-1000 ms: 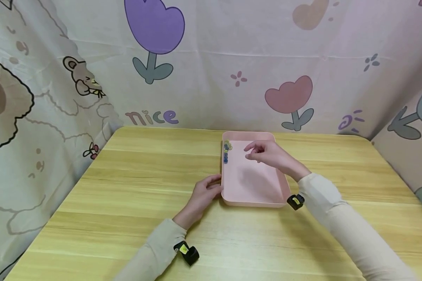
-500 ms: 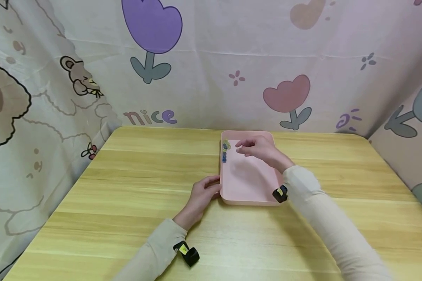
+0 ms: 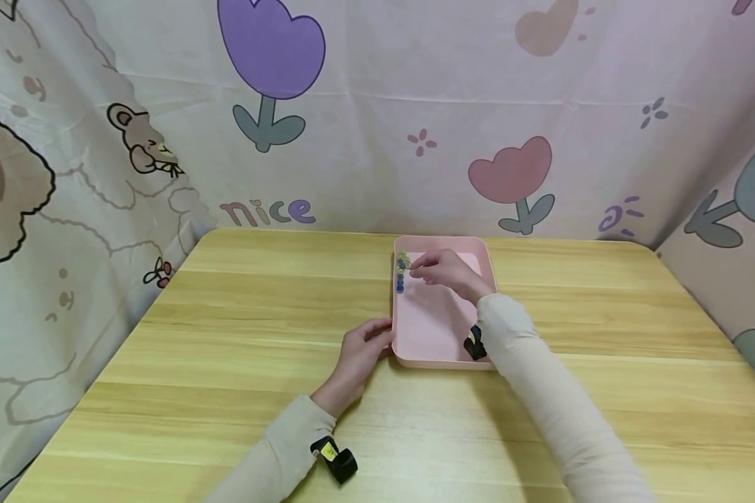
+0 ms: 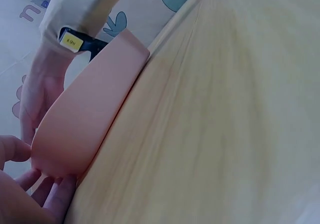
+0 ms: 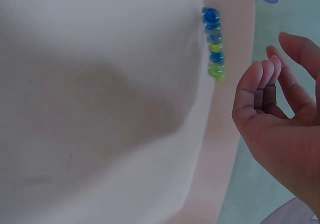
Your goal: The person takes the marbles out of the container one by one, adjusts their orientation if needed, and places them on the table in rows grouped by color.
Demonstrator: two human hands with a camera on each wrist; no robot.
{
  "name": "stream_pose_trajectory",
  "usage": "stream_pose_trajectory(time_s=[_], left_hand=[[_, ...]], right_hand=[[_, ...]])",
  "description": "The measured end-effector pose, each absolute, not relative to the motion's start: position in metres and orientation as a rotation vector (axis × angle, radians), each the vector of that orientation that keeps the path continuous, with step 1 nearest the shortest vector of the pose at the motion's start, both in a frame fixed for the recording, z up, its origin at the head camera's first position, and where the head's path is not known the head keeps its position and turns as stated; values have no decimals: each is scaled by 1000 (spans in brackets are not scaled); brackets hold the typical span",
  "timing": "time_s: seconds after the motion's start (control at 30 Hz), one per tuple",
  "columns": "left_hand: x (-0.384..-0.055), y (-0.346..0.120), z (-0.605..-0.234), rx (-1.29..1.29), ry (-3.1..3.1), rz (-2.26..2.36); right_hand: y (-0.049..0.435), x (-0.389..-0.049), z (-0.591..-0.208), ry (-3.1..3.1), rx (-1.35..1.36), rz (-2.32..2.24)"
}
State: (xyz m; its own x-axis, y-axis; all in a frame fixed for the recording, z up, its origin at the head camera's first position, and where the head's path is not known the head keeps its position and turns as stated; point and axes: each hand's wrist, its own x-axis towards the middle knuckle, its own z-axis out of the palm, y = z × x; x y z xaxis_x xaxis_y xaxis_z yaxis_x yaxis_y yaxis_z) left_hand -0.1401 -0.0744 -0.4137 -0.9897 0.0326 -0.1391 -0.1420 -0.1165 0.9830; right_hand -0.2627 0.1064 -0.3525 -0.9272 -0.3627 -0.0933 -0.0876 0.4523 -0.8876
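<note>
Several translucent blue and yellow-green beads point(image 3: 400, 281) lie along the left inner wall of a shallow pink tray point(image 3: 440, 353). In the right wrist view the beads point(image 5: 214, 43) form a short line close to the wall. My right hand point(image 3: 449, 272) hovers over the tray's far half, its fingertips just right of the beads. Its fingers are loosely bent, and no bead shows between thumb and fingers point(image 5: 252, 86). At the tray's near left side, my left hand point(image 3: 357, 356) rests its thumb and fingertips against the outer wall point(image 4: 90, 114).
The tray stands on a wood-grain table point(image 3: 226, 335) near its back edge. A patterned cloth point(image 3: 365, 140) hangs behind and at both sides. Each sleeve carries a black wrist camera, one of them the left camera point(image 3: 336, 461).
My right hand has moved left across the tray to beside the beads. My left hand stays against the tray's wall. The beads look unmoved.
</note>
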Motion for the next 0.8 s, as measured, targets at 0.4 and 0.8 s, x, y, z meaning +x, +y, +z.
stream_pose_trajectory(time_s=[0.4,0.8], left_hand=[[-141,-75,-416,-108,2000,2254],[-140,-76,-414,-154,1984,2231]], right_hand=[[102,-272,-364,2432,-381,-1388],[98,-274,-379,2460,-362,-1374]])
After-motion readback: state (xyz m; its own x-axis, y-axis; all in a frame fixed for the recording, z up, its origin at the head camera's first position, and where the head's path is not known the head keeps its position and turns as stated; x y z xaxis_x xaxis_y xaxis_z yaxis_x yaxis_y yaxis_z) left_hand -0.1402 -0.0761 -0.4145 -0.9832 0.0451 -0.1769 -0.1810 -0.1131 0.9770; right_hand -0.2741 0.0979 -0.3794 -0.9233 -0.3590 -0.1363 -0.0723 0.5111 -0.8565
